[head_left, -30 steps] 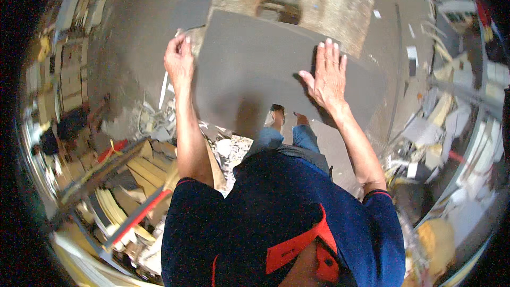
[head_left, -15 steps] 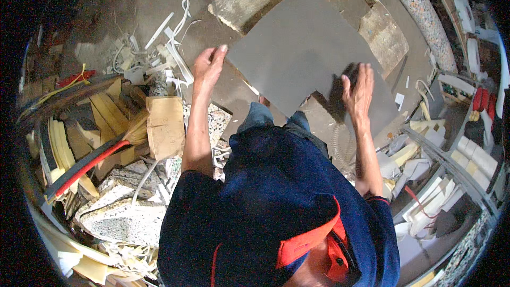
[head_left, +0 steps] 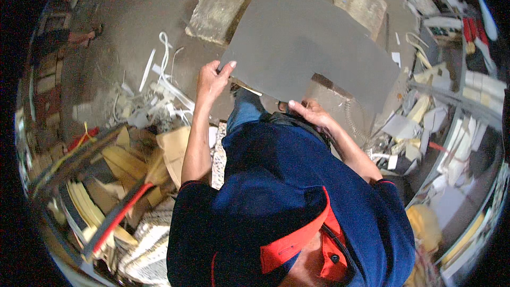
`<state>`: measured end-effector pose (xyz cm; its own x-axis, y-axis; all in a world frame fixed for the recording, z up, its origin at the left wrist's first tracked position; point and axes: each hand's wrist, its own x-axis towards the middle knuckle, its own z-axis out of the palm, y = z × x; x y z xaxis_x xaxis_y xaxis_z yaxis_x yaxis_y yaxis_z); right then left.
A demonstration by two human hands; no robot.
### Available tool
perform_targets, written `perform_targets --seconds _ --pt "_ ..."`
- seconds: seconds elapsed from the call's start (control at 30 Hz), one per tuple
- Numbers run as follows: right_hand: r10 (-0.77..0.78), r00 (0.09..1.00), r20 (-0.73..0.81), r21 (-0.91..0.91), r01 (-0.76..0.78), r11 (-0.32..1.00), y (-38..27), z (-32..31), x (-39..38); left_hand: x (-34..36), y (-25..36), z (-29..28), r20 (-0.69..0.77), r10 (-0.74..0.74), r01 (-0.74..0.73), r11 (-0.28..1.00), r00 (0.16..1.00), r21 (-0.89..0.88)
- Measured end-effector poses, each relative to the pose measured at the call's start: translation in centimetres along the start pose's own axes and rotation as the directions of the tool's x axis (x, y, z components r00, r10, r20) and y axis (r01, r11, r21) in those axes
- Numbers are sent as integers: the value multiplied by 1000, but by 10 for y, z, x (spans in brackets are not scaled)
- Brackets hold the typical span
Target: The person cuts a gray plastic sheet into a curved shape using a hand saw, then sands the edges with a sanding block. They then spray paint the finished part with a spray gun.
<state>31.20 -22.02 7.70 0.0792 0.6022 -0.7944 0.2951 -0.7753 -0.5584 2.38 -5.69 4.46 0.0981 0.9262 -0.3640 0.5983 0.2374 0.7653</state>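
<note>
A large flat dark-grey sheet [head_left: 297, 32], perhaps foam, spreads in front of me, with a notch cut into its near edge. My left hand [head_left: 212, 81] pinches its left corner, thumb on top and fingers curled at the edge. Close to my waist, my right hand [head_left: 314, 114] is closed, its thumb pointing left. A small dark thing shows by that thumb tip; whether the hand grips it or the sheet's near edge, I cannot tell.
Pale worn slabs [head_left: 212, 18] lie on the floor under and beyond the sheet. White strips and scraps [head_left: 159, 87] litter the left. Foam offcuts and a red-handled broom [head_left: 119, 218] lie nearer left. Metal racks [head_left: 451, 98] with white offcuts stand at right.
My right hand has left the sheet's right part and come in to my waist, closing. My left hand has closed on the left corner. The view has shifted, and the sheet's near edge appears slightly raised.
</note>
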Motion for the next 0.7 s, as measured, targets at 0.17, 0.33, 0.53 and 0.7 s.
perform_targets --seconds 0.17,0.33,0.53,0.7 --pt "-4 997 -71 -139 -6 990 -35 16 -30 20 -10 -7 158 99 -81 990 982 -114" --pt "-341 727 -596 -523 -29 852 -108 12 -24 29 -16 -18 361 58 -4 989 931 -149" --pt "-678 488 -550 -740 91 666 -206 -1 130 29 -17 -17 393 67 21 976 917 -216" --pt "-722 529 -447 -823 73 563 -209 11 202 19 -15 -17 349 56 38 965 936 -259"
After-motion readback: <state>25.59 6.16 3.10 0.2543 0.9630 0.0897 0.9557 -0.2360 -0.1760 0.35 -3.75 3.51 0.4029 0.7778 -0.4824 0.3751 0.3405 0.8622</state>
